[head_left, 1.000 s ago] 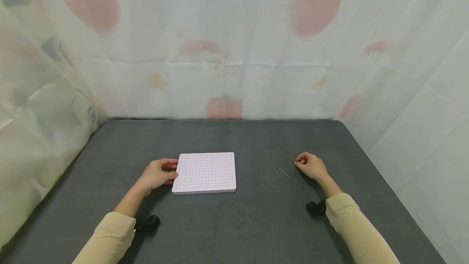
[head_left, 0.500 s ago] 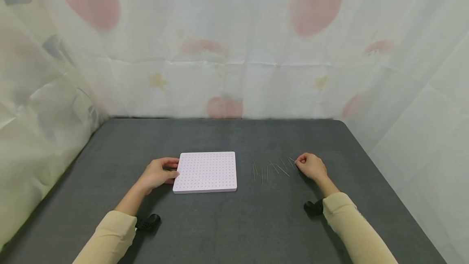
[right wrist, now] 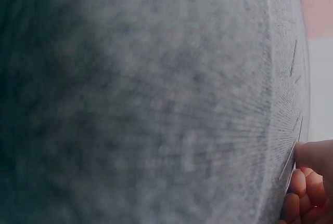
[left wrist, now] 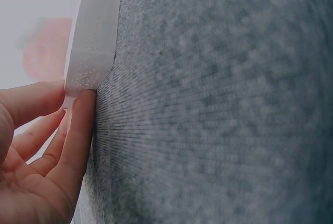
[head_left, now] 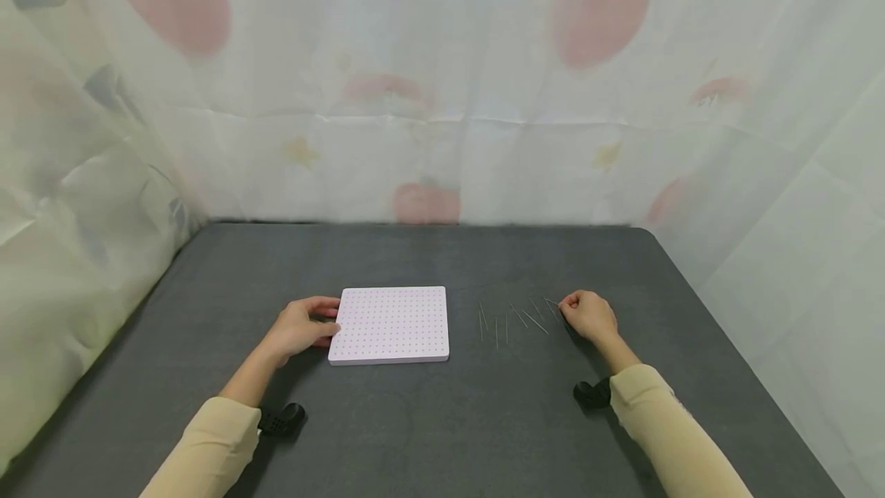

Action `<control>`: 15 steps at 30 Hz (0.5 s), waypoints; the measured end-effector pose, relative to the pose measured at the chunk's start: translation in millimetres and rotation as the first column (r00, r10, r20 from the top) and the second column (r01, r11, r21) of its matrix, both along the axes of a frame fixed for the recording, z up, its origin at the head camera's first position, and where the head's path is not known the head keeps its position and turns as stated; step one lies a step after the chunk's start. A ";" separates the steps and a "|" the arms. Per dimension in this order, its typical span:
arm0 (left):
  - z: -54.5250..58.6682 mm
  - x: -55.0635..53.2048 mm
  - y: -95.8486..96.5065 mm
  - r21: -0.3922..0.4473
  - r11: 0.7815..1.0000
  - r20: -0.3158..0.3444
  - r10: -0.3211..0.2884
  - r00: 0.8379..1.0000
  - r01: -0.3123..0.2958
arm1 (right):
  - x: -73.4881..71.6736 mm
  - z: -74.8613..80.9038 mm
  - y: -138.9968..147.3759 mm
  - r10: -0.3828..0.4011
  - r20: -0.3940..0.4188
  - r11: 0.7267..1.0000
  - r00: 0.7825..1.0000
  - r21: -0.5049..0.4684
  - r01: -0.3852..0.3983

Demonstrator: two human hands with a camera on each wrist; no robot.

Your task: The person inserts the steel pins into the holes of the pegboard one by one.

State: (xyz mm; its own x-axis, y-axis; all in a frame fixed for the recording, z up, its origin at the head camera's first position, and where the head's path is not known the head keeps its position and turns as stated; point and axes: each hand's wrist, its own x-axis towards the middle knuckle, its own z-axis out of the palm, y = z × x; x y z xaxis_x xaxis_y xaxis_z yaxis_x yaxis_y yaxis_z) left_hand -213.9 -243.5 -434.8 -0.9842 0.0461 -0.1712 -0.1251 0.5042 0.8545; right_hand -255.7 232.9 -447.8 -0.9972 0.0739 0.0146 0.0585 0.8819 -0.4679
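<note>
On the table (head_left: 442, 436), the board (head_left: 389, 325) is lying right of my left hand (head_left: 293, 329); pins (head_left: 535, 321) are lying between it and my right hand (head_left: 589, 315).

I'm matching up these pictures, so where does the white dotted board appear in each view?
Head: white dotted board, below centre and slightly left, at the left hand.
Left wrist: board, edge-on, upper left, touched by that hand.
Right wrist: not in it.
Shared landmark: the dark grey tabletop, in all three.
</note>
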 end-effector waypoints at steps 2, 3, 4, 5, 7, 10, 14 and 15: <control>0.3 -0.1 0.2 0.004 1.000 0.004 0.002 1.000 -0.002 | -0.1 -0.1 0.4 0.002 -0.010 1.000 1.000 0.000 -0.002; 0.4 -0.1 0.5 0.005 1.000 0.004 0.002 1.000 -0.002 | 0.0 0.1 0.7 0.005 -0.013 1.000 1.000 -0.001 -0.005; 0.4 -0.1 0.7 0.006 1.000 0.005 0.003 1.000 -0.003 | 0.2 0.3 1.1 0.005 -0.014 1.000 1.000 -0.003 -0.005; 0.5 0.0 0.7 0.005 1.000 0.002 -0.001 1.000 0.001 | 0.4 0.7 1.4 0.007 -0.013 1.000 1.000 -0.005 -0.007; 0.7 0.0 1.0 0.004 1.000 0.003 -0.002 1.000 0.002 | 1.0 1.7 2.1 0.015 -0.012 1.000 1.000 -0.011 -0.015; 1.0 0.3 1.0 0.006 1.000 0.003 -0.004 1.000 0.004 | 1.1 4.3 2.7 0.024 -0.028 1.000 0.999 -0.015 -0.025; 1.8 1.1 1.0 0.015 1.000 0.001 -0.007 1.000 0.007 | -0.8 9.8 0.9 0.048 -0.067 0.998 0.997 -0.027 -0.050; 1.8 1.3 1.1 0.016 1.000 0.001 -0.006 1.000 0.006 | -1.5 11.3 -0.5 0.056 -0.073 0.998 0.996 -0.034 -0.059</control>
State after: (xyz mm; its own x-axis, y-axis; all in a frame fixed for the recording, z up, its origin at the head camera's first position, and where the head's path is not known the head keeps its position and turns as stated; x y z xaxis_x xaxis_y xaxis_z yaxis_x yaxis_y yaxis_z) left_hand -212.6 -242.3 -433.0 -0.9837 0.0551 -0.1713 -0.1227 0.4911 0.8624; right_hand -257.2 232.4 -436.4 -0.9962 0.0184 0.0849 -0.0266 0.8655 -0.5003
